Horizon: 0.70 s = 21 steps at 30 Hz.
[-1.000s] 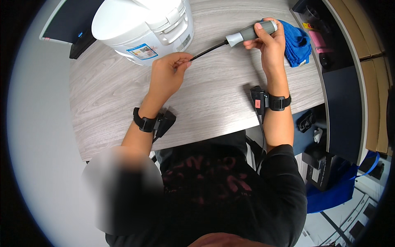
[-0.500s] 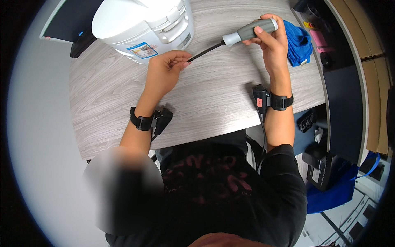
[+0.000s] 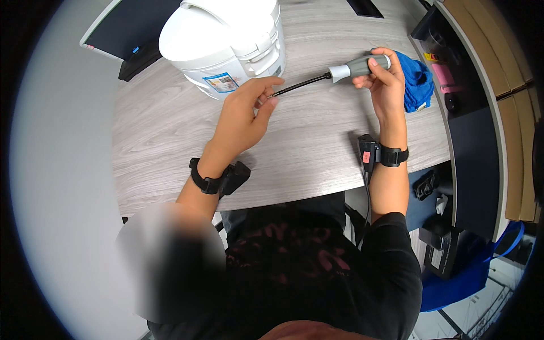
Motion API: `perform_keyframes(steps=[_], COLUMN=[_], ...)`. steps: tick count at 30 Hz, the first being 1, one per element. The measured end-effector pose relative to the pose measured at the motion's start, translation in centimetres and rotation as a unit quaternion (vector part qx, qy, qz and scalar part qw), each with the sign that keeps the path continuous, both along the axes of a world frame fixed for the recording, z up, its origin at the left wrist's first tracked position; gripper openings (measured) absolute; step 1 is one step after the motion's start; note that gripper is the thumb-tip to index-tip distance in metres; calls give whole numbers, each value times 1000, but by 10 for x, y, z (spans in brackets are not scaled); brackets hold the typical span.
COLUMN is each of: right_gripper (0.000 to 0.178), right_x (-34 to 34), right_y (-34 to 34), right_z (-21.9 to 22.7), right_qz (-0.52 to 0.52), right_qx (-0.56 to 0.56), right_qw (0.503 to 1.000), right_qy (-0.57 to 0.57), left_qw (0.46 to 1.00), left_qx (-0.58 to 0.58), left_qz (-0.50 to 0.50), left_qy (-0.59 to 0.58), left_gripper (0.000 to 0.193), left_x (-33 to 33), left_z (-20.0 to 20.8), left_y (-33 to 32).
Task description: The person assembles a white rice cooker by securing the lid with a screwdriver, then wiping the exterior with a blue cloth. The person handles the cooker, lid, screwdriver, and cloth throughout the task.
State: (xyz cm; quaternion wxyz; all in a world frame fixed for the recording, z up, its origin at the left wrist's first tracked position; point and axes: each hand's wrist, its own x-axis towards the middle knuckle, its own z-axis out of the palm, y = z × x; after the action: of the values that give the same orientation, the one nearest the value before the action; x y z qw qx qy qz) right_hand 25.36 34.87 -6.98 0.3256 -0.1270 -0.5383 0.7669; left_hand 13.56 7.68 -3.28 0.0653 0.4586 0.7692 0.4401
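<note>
A screwdriver (image 3: 307,83) with a grey and white handle and a black shaft slants above the table. My right hand (image 3: 386,85) wraps its handle between thumb and fingers. At the far end of the shaft, my left hand (image 3: 247,112) has the tip between its thumb and curled fingers, while the index finger reaches out above it. The tip's very end is partly hidden by the fingers. Each wrist wears a black strap with a small black device. Just beyond my left hand stands a white lidded bucket (image 3: 198,71) with a blue-edged label.
A crumpled blue cloth (image 3: 418,85) lies behind my right hand. Along the right edge of the wood-grain table (image 3: 317,164) runs a dark shelf unit (image 3: 481,153) with small items in it. A black-screened panel (image 3: 127,31) stands at the far left.
The view has shifted, so the bucket and cloth appear lower and further right. The left index finger has lifted from the screwdriver's tip, and the shaft lies flatter.
</note>
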Motion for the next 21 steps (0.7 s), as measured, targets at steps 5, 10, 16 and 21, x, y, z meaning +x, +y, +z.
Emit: perform_keyframes(steps=[5, 10, 16, 21], right_gripper=[24, 23, 23, 22], right_x=[1, 7, 8, 8], right_y=[1, 4, 11, 12], right_z=[-2, -1, -2, 3], right_qz=[-8, -39, -62, -78], right_qx=[-32, -42, -62, -57], right_qw=[999, 998, 993, 991], right_qy=[21, 34, 78, 96], left_qw=[996, 963, 898, 890], left_qx=[78, 96, 89, 101], left_qz=[23, 43, 127, 163], left_qy=[43, 249, 411, 413], left_gripper=[39, 41, 42, 40], left_x=[7, -15, -48, -61], left_z=[7, 34, 44, 27], left_y=[1, -33, -23, -23])
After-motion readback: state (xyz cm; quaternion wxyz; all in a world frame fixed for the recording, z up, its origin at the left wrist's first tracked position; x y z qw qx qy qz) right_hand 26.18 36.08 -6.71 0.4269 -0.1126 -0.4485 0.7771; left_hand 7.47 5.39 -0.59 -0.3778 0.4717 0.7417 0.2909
